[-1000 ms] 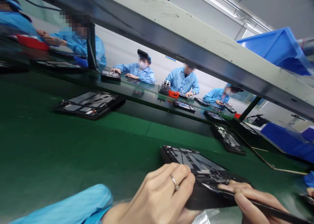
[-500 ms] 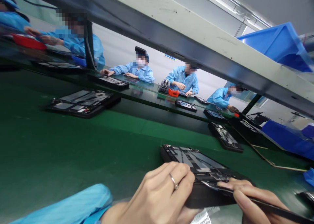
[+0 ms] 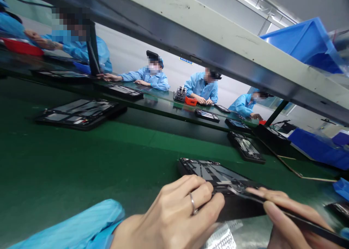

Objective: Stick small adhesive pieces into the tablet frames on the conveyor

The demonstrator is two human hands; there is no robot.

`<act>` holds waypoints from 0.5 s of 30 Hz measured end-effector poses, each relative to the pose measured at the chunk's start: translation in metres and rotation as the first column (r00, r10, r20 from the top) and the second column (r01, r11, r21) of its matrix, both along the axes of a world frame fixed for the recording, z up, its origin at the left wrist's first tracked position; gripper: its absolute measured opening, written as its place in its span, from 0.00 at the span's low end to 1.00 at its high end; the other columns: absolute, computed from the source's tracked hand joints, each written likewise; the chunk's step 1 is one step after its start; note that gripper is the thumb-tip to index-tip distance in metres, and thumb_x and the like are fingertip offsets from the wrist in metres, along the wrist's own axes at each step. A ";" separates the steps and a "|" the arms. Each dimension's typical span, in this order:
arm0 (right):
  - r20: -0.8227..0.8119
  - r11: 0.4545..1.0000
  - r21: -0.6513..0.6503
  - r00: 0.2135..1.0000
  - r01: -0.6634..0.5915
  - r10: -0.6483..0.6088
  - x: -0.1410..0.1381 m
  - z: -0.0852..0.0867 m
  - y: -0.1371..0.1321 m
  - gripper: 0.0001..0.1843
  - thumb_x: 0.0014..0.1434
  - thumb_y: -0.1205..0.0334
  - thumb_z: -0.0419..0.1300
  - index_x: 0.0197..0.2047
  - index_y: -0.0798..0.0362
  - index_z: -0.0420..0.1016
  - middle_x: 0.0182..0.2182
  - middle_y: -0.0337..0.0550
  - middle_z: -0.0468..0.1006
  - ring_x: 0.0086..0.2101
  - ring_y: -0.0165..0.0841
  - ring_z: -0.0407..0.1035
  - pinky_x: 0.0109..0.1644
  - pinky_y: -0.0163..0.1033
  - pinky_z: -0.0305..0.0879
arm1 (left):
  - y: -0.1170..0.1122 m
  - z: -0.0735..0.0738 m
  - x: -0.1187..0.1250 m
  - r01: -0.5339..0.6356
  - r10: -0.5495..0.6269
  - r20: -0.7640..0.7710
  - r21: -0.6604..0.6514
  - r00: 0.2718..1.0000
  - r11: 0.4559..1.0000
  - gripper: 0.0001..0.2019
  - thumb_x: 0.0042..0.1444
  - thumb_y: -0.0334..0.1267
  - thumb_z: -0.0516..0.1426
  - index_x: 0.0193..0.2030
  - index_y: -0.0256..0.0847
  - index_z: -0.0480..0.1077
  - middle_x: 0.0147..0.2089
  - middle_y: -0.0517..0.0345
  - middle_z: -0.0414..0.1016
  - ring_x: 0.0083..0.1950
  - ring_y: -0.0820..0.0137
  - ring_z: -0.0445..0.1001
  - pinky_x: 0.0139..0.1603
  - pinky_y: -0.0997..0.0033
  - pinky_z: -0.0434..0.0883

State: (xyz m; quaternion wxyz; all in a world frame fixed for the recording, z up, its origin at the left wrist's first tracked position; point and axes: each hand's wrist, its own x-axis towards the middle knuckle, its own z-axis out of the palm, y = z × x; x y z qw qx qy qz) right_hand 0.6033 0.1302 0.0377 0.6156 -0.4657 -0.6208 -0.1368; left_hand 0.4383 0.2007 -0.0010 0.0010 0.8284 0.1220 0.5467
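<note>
Nearest, at lower centre of the frame, the left hand (image 3: 174, 209), fingers bent and drawn together, is clamped on the near left edge of a flat black unit (image 3: 222, 173) with its internal parts exposed. The right hand (image 3: 294, 216), lower right, grips a slim dark tool (image 3: 308, 224) between thumb and forefinger. Governing relation: the unit lies up and left of the right hand; the tool slants from lower right to the unit's near part, its tip at or just over the parts (contact cannot be confirmed). The left hand is the nearer; the unit's long axis cannot be told, its near end being partly covered. Below the unit, on the green bench (image 3: 109, 169), a printed white sheet (image 3: 222, 238) carries illegible marks. Farther, a second unit (image 3: 79, 114) sits mid left, no brand readable. Upper centre, a blue sign (image 3: 185, 60) bears writing too small to read
</note>
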 end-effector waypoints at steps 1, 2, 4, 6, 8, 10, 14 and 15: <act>0.009 0.997 0.007 0.996 0.083 -0.083 0.004 -0.001 -0.001 0.03 0.50 0.67 0.63 0.29 0.49 0.77 0.26 0.36 0.79 0.28 0.33 0.74 0.36 0.39 0.70 | 0.000 0.003 0.006 0.017 -0.017 0.000 0.009 1.000 1.000 0.10 0.60 0.26 0.48 0.39 0.34 0.70 0.33 0.54 0.73 0.36 0.70 0.73 0.39 0.72 0.73; 0.014 0.986 0.009 0.986 0.164 -0.164 0.008 -0.003 -0.001 0.03 0.51 0.66 0.63 0.28 0.49 0.77 0.27 0.37 0.79 0.29 0.35 0.74 0.38 0.41 0.70 | -0.001 0.005 0.015 0.046 -0.046 -0.002 0.023 0.999 0.999 0.10 0.59 0.25 0.48 0.38 0.33 0.70 0.32 0.54 0.73 0.35 0.69 0.73 0.38 0.70 0.73; 0.059 0.959 -0.017 0.958 0.282 -0.280 0.014 -0.006 0.002 0.04 0.52 0.64 0.62 0.28 0.49 0.78 0.29 0.40 0.80 0.31 0.37 0.74 0.41 0.44 0.69 | 0.000 0.009 0.035 0.119 -0.120 0.007 0.084 0.993 0.989 0.10 0.58 0.24 0.48 0.35 0.30 0.70 0.31 0.53 0.72 0.32 0.69 0.71 0.37 0.69 0.72; 0.091 0.932 -0.058 0.932 0.358 -0.352 0.022 -0.007 0.007 0.06 0.54 0.61 0.60 0.30 0.50 0.79 0.30 0.42 0.80 0.31 0.37 0.74 0.42 0.44 0.67 | 0.004 0.007 0.057 0.179 -0.187 0.032 0.168 0.982 0.969 0.10 0.58 0.24 0.48 0.36 0.30 0.70 0.30 0.55 0.71 0.31 0.70 0.70 0.35 0.69 0.72; 0.036 0.897 -0.085 0.901 0.435 -0.433 0.034 -0.005 0.014 0.09 0.53 0.58 0.60 0.32 0.53 0.79 0.28 0.43 0.79 0.28 0.36 0.72 0.39 0.42 0.67 | 0.015 -0.004 0.076 0.165 -0.179 0.053 0.192 0.982 0.967 0.09 0.61 0.33 0.50 0.41 0.30 0.69 0.32 0.54 0.71 0.33 0.69 0.71 0.38 0.69 0.72; -0.110 0.858 -0.078 0.851 0.507 -0.513 0.050 -0.002 0.021 0.09 0.51 0.58 0.62 0.31 0.55 0.78 0.25 0.42 0.77 0.25 0.34 0.69 0.35 0.40 0.66 | 0.035 -0.023 0.090 0.071 -0.072 0.003 0.137 0.997 0.988 0.21 0.60 0.48 0.53 0.48 0.29 0.65 0.40 0.48 0.71 0.40 0.65 0.72 0.43 0.64 0.72; -0.315 0.849 0.024 0.810 0.527 -0.494 0.095 -0.001 0.026 0.05 0.49 0.62 0.63 0.28 0.56 0.75 0.24 0.41 0.73 0.24 0.36 0.70 0.31 0.42 0.66 | 0.082 -0.070 0.109 -0.148 0.145 -0.270 0.010 0.952 0.989 0.20 0.57 0.41 0.57 0.50 0.27 0.62 0.47 0.41 0.70 0.46 0.58 0.72 0.45 0.59 0.71; -0.328 0.862 0.040 0.822 0.505 -0.466 0.109 -0.002 0.025 0.04 0.48 0.63 0.63 0.27 0.55 0.75 0.24 0.41 0.73 0.24 0.37 0.70 0.30 0.42 0.66 | 0.090 -0.079 0.114 -0.153 0.144 -0.297 -0.008 0.944 0.988 0.15 0.57 0.35 0.56 0.48 0.28 0.63 0.45 0.44 0.72 0.44 0.60 0.73 0.44 0.61 0.72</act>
